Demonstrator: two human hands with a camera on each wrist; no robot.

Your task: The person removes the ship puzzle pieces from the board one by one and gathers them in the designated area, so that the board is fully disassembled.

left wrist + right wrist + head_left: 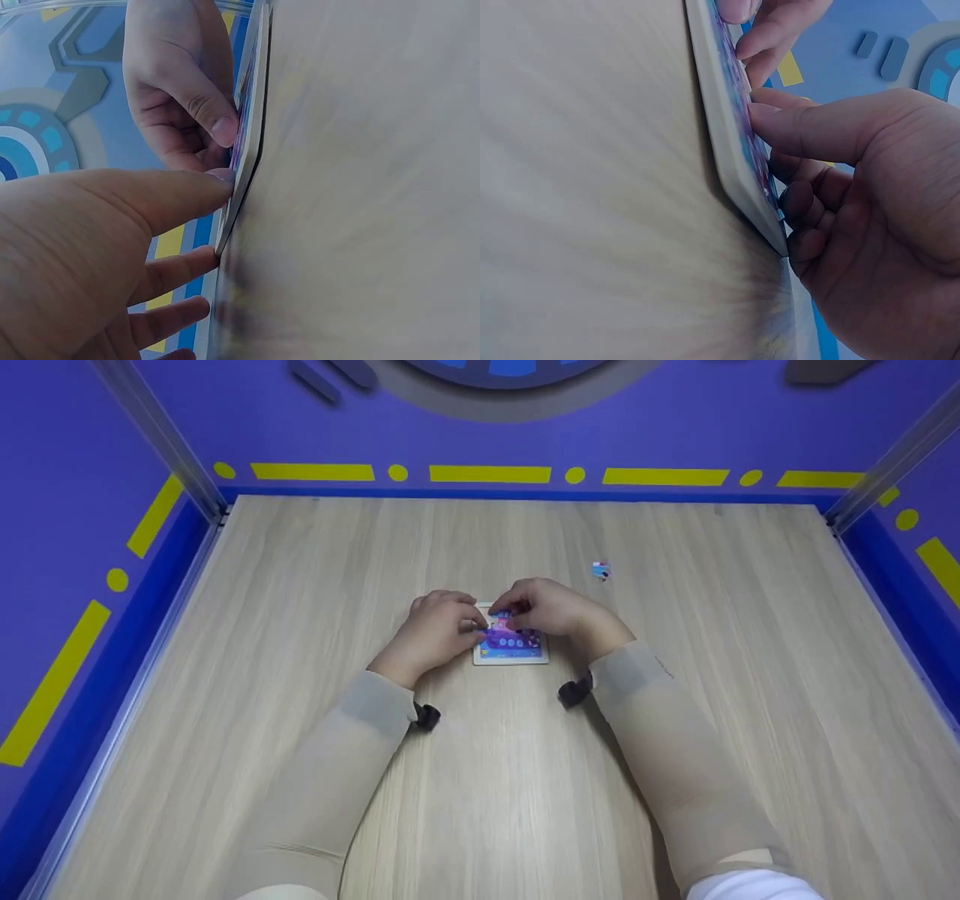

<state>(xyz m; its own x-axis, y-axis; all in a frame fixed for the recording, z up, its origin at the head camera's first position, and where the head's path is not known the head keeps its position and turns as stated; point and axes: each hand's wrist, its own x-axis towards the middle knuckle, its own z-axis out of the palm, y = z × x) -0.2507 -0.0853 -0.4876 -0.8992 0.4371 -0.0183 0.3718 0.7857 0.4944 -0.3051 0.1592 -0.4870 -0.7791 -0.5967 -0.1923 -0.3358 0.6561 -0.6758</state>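
A small square jigsaw puzzle (pixel 511 654) with a pale border and a purple, pink and blue picture lies flat on the table. My left hand (pixel 436 628) is at its left side. In the left wrist view that thumb (pixel 206 187) touches the puzzle's face, one fingertip meets the edge and the other fingers are fairly straight. From the upper right my right hand (pixel 559 609) reaches over the puzzle. Its thumb (pixel 780 124) rests on the picture with the other fingers bent. Whether it pinches a piece is hidden.
A loose puzzle piece (pixel 601 571) lies on the wooden table (pixel 712 585), beyond my right hand and to its right. Purple-blue panels (pixel 480 442) with yellow markings stand along the table's back and sides.
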